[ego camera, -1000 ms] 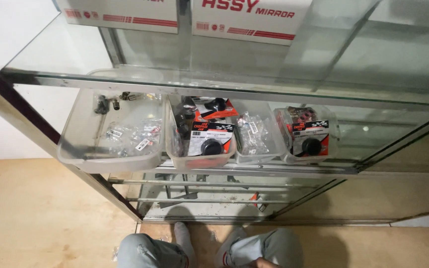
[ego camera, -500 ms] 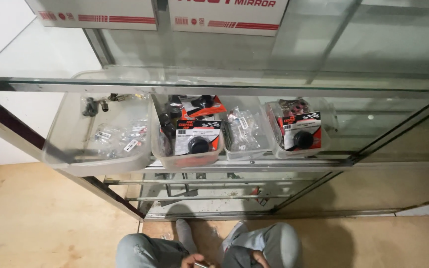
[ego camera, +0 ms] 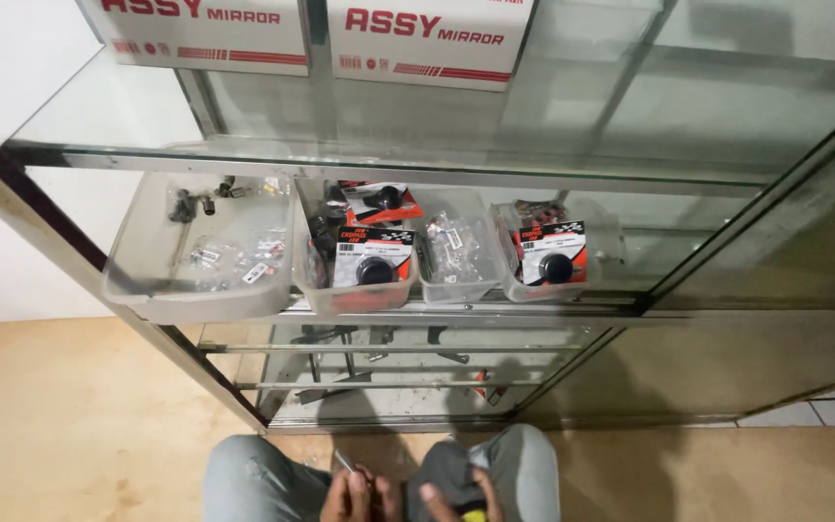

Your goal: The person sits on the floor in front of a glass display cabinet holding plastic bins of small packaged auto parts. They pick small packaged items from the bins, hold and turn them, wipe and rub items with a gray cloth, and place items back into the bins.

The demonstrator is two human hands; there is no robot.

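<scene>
Below the glass cabinet (ego camera: 456,174), left hand (ego camera: 355,495) fingers pinch a small metal part (ego camera: 342,460); right hand (ego camera: 456,498) fingers curl around a yellow object (ego camera: 474,515), between grey-trousered knees.

top shelf: two white boxes (ego camera: 321,34), red lettering | middle shelf tubs: red-black-white carded packs (ego camera: 553,253)

Four clear plastic tubs sit in a row on the glass shelf: one large at left (ego camera: 200,253), three smaller to its right. Two white boxes (ego camera: 207,34) stand on top. Two hands show near.
</scene>
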